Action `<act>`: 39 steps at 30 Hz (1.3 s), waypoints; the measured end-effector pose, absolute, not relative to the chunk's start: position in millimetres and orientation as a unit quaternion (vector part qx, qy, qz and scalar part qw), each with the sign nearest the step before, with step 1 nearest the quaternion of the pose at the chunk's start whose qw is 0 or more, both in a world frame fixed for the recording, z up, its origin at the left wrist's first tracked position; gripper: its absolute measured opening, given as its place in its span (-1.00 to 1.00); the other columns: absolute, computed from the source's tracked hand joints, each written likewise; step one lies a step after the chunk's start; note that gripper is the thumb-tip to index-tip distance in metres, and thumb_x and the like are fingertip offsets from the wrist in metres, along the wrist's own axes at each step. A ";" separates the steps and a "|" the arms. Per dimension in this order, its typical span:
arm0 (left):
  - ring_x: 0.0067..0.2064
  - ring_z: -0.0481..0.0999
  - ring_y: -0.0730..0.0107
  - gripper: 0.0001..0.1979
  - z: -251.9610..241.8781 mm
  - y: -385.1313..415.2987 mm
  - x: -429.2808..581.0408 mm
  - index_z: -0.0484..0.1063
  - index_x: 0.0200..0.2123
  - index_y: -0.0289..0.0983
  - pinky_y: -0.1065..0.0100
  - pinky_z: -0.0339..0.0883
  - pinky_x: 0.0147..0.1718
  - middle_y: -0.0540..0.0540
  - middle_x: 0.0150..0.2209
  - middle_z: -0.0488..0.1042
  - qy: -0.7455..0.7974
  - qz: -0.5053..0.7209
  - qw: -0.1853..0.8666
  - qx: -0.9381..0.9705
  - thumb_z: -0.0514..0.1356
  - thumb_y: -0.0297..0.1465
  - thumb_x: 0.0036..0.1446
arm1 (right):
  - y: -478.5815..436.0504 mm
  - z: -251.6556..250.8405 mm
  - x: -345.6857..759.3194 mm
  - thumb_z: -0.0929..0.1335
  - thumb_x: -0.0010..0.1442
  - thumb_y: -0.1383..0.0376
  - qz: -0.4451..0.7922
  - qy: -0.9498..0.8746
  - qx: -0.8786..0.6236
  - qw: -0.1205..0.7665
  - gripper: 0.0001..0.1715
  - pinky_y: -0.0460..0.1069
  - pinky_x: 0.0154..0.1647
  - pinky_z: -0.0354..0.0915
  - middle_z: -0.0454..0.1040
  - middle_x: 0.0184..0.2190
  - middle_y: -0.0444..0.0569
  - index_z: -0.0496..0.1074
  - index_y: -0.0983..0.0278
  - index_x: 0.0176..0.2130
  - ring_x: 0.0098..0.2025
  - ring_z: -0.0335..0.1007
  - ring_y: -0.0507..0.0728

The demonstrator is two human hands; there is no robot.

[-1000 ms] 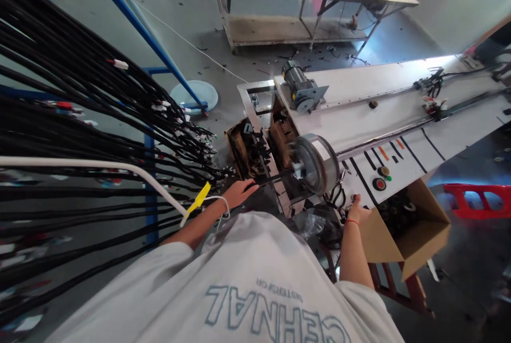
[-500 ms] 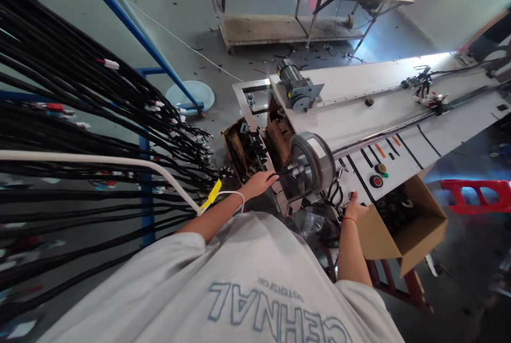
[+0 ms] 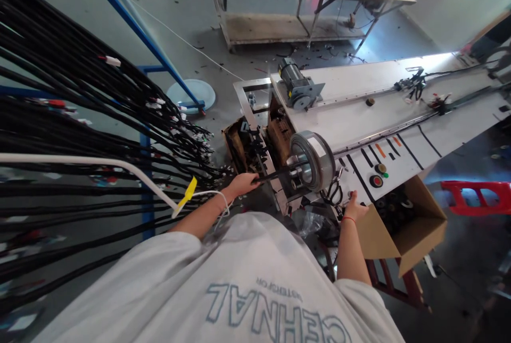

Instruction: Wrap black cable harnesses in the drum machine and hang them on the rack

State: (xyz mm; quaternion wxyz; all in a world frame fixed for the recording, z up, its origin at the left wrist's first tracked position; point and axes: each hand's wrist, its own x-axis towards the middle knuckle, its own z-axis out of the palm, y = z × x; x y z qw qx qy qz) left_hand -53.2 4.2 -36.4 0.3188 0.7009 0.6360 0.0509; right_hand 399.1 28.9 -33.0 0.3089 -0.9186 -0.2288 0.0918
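Observation:
My left hand (image 3: 244,184) is closed around the end of a black cable (image 3: 272,175) to the left of the machine. The cable runs from my fingers into the centre of a round, ring-shaped winding head (image 3: 318,159), which looks like a taping machine. My right hand (image 3: 354,208) rests at the front edge of the white machine table (image 3: 339,119), fingers apart, one fingertip at a small knob or button there. Beside it on the panel are a red button (image 3: 376,181) and a green one (image 3: 385,175). Black-handled scissors (image 3: 334,191) lie close to the ring.
Many black cables (image 3: 80,77) hang on a blue frame (image 3: 131,24) at the left. An open cardboard box (image 3: 423,236) stands below the table by my right arm. A motor (image 3: 293,77) sits on the tabletop. Nearby is a red plastic stool (image 3: 475,197).
My left hand has moved left, away from the ring, and a longer stretch of black cable now shows between them. A fitting on the far rail has shifted slightly left. My right hand stays put.

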 end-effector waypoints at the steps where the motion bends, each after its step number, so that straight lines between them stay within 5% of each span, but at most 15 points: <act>1: -0.19 0.57 0.15 -0.78 -42.8 0.0 -63.2 0.50 -0.18 -0.24 0.38 0.31 -0.26 -0.20 -0.23 0.59 0.642 0.037 0.320 0.696 0.14 -0.30 0.16 | 28.8 -32.6 399.0 0.38 0.05 -0.20 0.093 -0.231 -0.918 0.310 -0.16 0.18 0.10 0.29 0.39 0.00 0.43 0.24 0.42 -0.02 0.10 0.34 0.40; 7: -0.32 0.54 0.22 -0.64 -44.3 -35.1 -103.8 0.48 -0.31 -0.22 0.39 0.28 -0.35 -0.10 -0.38 0.56 0.641 0.084 0.370 0.667 0.08 -0.07 0.19 | 29.6 -32.4 399.0 0.39 0.06 -0.17 0.087 -0.233 -0.920 0.303 -0.18 0.15 0.06 0.33 0.41 -0.03 0.42 0.25 0.43 -0.02 0.06 0.39 0.39; 12: -0.32 0.54 0.18 -0.54 -14.2 -54.4 -98.0 0.46 -0.22 -0.23 0.34 0.29 -0.33 -0.12 -0.37 0.56 0.662 0.133 0.332 0.658 -0.01 0.02 0.23 | 29.4 -33.6 400.0 0.35 0.10 -0.18 0.083 -0.245 -0.921 0.291 -0.17 0.16 0.08 0.32 0.38 -0.01 0.46 0.23 0.45 0.01 0.10 0.34 0.41; 39: -0.26 0.54 0.13 -0.61 12.4 16.7 -0.4 0.42 -0.24 -0.28 0.30 0.29 -0.26 -0.19 -0.34 0.53 0.577 0.197 0.356 0.709 -0.02 -0.11 0.33 | 28.1 -26.4 395.4 0.41 0.07 -0.11 0.105 -0.229 -0.909 0.333 -0.22 0.14 0.09 0.32 0.40 0.00 0.40 0.26 0.43 0.00 0.08 0.36 0.38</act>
